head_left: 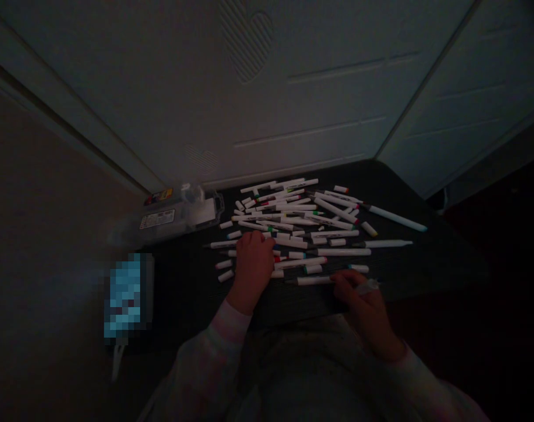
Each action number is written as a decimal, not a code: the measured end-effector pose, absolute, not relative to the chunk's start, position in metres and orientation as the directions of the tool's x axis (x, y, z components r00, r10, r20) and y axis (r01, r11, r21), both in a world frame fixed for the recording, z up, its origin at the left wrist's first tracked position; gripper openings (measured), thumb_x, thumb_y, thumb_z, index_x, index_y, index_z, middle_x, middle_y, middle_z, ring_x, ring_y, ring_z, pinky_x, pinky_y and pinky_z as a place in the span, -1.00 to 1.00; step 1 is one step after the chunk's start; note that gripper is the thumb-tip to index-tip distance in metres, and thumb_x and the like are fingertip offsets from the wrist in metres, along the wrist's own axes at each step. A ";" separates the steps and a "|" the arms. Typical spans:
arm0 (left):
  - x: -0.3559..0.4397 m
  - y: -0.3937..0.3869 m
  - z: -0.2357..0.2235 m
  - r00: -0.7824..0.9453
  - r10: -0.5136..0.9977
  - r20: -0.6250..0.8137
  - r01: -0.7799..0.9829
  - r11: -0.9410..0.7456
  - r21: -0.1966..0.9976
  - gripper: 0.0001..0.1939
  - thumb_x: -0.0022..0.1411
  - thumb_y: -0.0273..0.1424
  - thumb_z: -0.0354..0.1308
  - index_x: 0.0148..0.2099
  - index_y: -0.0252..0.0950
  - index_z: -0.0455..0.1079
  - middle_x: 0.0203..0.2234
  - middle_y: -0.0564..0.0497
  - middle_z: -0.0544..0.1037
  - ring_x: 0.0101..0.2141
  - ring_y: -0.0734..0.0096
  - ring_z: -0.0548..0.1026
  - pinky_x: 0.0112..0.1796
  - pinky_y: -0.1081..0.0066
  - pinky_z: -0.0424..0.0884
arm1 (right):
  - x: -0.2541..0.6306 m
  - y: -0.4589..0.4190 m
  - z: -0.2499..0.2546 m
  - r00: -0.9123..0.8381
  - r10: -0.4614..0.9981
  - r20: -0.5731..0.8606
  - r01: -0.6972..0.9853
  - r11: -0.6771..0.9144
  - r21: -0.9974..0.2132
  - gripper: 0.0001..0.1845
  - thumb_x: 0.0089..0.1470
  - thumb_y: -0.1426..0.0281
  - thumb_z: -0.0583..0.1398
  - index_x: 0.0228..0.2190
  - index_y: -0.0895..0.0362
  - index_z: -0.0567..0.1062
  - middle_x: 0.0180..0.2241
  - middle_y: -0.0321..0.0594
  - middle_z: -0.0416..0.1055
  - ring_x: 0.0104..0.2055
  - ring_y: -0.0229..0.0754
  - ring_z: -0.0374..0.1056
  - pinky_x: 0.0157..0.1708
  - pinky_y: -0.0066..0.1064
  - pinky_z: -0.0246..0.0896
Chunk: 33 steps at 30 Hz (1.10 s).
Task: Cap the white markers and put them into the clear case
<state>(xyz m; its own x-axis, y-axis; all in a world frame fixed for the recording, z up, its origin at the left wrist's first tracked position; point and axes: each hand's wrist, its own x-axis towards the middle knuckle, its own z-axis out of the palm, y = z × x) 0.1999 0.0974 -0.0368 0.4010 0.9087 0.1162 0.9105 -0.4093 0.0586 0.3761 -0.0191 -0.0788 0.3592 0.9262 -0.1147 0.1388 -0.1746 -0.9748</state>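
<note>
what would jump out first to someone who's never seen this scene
Probably the pixelated blue glow, likely a screen, at the left end of the dark table. Next come the white pens scattered across it, with the left hand among them and the right hand at their near edge. Beyond the glow lies a clear plastic case.

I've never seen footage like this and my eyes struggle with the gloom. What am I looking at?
There's no machine, just a person's own hands, seen from a camera worn on the head, looking forward and down. On a dark table lie scattered white markers and loose caps. A clear case and a lit screen are at the left. The left hand is among the markers; whether it holds one is hidden. The right hand holds something pale, too dim to name.
</note>
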 end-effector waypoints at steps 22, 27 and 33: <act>0.201 0.101 -0.031 0.433 0.901 0.036 0.899 -0.434 0.049 -0.79 0.18 -0.45 -0.01 -0.24 -0.25 0.45 -0.31 -0.07 0.41 -0.18 0.19 0.29 -0.20 0.25 0.23 | 0.378 -0.019 -0.079 0.361 0.928 -0.090 0.158 -0.156 -0.975 -0.71 0.00 0.15 0.14 -0.47 0.13 0.45 -0.57 -0.29 0.30 -0.49 -0.26 0.20 -0.50 -0.44 0.04; 0.201 0.101 -0.031 0.439 0.898 0.021 0.896 -0.439 0.066 -0.80 0.19 -0.44 -0.01 -0.25 -0.24 0.45 -0.31 -0.05 0.41 -0.19 0.21 0.30 -0.19 0.27 0.23 | 0.376 -0.019 -0.077 0.363 0.928 -0.087 0.155 -0.152 -0.976 -0.70 0.00 0.15 0.14 -0.48 0.14 0.45 -0.57 -0.28 0.30 -0.49 -0.25 0.20 -0.52 -0.44 0.03; 0.200 0.101 -0.033 0.435 0.900 0.015 0.896 -0.434 0.092 -0.82 0.17 -0.41 0.01 -0.25 -0.25 0.44 -0.30 -0.06 0.41 -0.18 0.21 0.30 -0.19 0.27 0.23 | 0.377 -0.020 -0.080 0.366 0.926 -0.095 0.153 -0.161 -0.975 -0.69 0.01 0.15 0.13 -0.48 0.14 0.45 -0.58 -0.28 0.29 -0.50 -0.25 0.20 -0.52 -0.44 0.03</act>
